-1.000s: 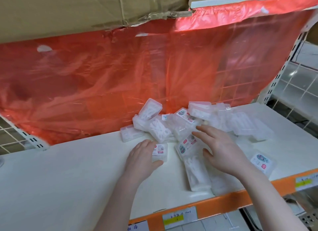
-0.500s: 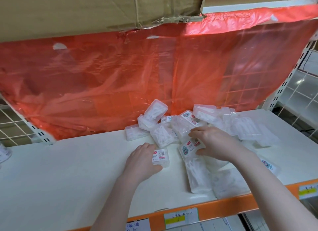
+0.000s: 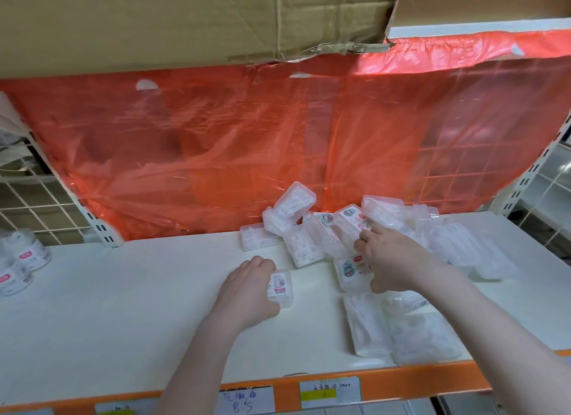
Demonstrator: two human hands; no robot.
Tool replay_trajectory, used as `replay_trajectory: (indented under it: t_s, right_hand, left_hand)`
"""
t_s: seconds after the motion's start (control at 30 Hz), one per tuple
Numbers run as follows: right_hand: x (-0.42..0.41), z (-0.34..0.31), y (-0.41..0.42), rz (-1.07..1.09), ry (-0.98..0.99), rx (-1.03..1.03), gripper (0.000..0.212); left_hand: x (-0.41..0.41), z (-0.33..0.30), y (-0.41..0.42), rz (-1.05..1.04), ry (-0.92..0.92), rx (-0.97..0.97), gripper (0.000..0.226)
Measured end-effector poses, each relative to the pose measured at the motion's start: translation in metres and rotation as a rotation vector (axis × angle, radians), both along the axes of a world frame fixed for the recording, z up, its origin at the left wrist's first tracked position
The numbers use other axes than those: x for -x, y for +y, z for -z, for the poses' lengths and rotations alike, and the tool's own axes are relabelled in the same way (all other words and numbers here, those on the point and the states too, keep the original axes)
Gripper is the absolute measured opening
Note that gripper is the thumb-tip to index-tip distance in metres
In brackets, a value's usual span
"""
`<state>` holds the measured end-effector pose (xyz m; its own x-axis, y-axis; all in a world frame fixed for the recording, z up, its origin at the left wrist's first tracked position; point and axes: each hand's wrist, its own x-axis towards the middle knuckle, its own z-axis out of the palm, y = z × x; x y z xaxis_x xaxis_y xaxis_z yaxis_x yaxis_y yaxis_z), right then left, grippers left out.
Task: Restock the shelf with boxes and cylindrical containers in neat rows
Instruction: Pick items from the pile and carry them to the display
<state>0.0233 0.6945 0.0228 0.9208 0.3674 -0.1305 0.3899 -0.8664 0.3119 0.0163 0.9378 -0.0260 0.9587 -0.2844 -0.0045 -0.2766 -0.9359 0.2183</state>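
Observation:
A heap of small clear plastic boxes (image 3: 309,229) with white contents lies at the back right of the white shelf (image 3: 123,306). My left hand (image 3: 247,288) grips one small box (image 3: 280,288) standing on the shelf, label facing right. My right hand (image 3: 389,260) reaches into the heap and closes its thumb and fingers round a labelled box (image 3: 350,268). More flat boxes (image 3: 367,325) lie near the shelf's front edge under my right forearm. Clear cylindrical containers (image 3: 21,260) with pink labels stand at the far left.
A red translucent plastic sheet (image 3: 247,142) hangs behind the shelf over a wire grid. A cardboard box (image 3: 185,22) overhangs from the shelf above. The orange front rail (image 3: 401,380) carries price tags (image 3: 329,391). White uprights flank both sides.
My right hand moved from hovering over the heap down onto a labelled box and closed on it. My left hand stayed on its small box. The view shifted left, showing the cylindrical containers.

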Motion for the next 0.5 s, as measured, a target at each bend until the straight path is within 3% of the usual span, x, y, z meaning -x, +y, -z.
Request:
replay_trajectory:
  t_s: [0.33, 0.5]
  right_hand:
    - [0.026, -0.009, 0.020, -0.021, -0.155, -0.189, 0.063]
    - [0.040, -0.012, 0.066, -0.085, -0.155, -0.261, 0.051]
  left_hand:
    - [0.036, -0.018, 0.057, -0.185, -0.105, 0.001, 0.058]
    - [0.059, -0.025, 0.099, -0.246, -0.107, -0.007, 0.059]
